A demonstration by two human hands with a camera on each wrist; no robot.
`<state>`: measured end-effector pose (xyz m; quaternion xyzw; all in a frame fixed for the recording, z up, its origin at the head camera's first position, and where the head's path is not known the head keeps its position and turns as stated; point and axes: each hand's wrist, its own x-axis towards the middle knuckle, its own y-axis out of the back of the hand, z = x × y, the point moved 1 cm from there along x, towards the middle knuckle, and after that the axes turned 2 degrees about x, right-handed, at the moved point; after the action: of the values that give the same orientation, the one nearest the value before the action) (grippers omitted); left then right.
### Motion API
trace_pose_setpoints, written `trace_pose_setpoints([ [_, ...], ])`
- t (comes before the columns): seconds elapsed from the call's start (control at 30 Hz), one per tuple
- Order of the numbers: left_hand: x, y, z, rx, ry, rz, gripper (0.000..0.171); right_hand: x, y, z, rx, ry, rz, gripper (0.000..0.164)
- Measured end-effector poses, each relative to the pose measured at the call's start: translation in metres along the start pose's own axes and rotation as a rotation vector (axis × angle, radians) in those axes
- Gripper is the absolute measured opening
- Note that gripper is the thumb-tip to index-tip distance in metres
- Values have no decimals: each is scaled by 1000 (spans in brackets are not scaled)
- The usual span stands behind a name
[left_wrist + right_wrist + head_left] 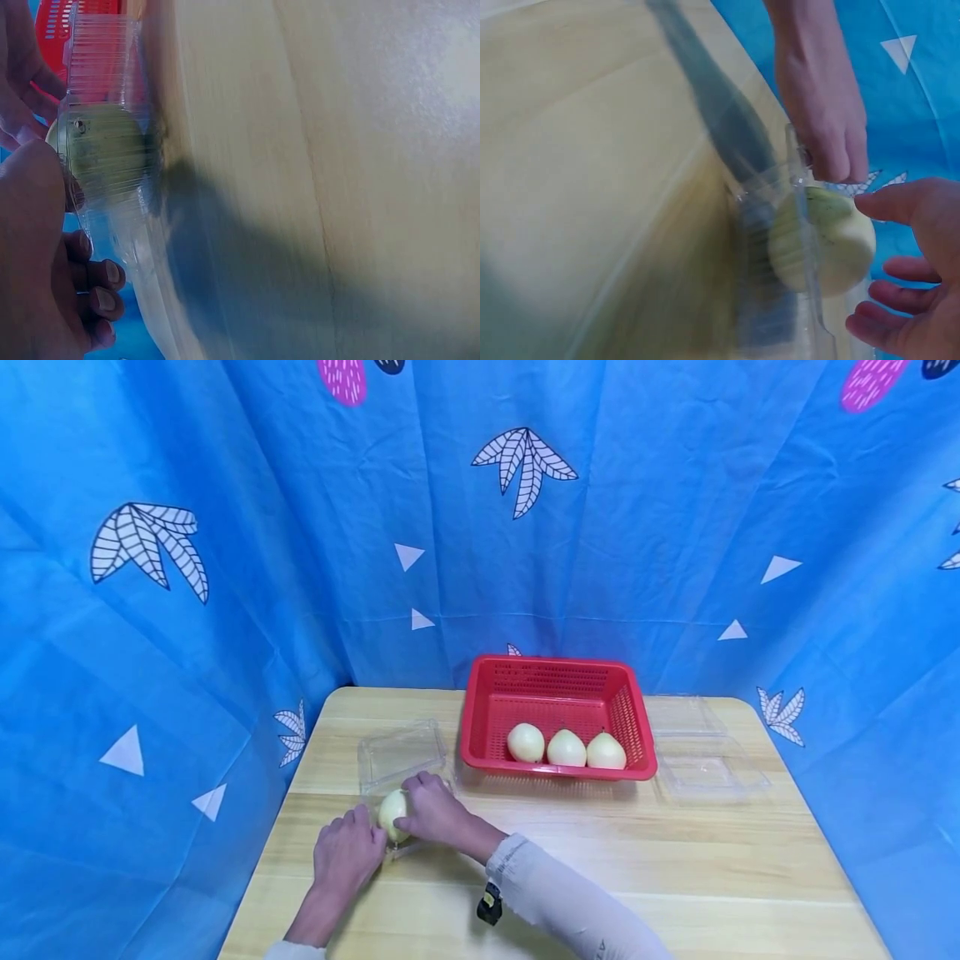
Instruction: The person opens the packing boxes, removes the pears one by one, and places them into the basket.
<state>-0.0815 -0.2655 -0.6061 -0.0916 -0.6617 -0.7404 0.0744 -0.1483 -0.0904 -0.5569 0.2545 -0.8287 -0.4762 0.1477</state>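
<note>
A pale yellow pear [392, 815] sits in a clear plastic clamshell container [401, 756] at the table's left side; the lid part stands beyond the pear. My left hand [349, 850] is at the container's near left edge and grips its rim, with several fingers [105, 300] curled below the wall in the left wrist view. My right hand [437, 811] is at the pear's right side. In the right wrist view its thumb touches the pear [836, 244], while the other fingers [904, 296] are loosely bent and apart from it.
A red plastic basket [555, 770] stands at the back middle of the wooden table, holding three pears [566, 749] along its near side. Another clear clamshell container [708, 774] lies unfolded to its right. Blue patterned curtain [495, 568] hangs around the back and sides.
</note>
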Motion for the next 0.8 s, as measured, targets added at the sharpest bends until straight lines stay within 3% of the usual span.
trace_pose_setpoints([
  [0.33,-1,5,4,31,-50,154,27,3,-16,-5,23,-8,-14,68],
  [0.57,0,1,2,18,-14,69,26,4,-24,-10,63,-98,-10,77],
  [0.8,1,-2,2,3,3,19,26,8,-29,-8,47,-98,-26,82],
])
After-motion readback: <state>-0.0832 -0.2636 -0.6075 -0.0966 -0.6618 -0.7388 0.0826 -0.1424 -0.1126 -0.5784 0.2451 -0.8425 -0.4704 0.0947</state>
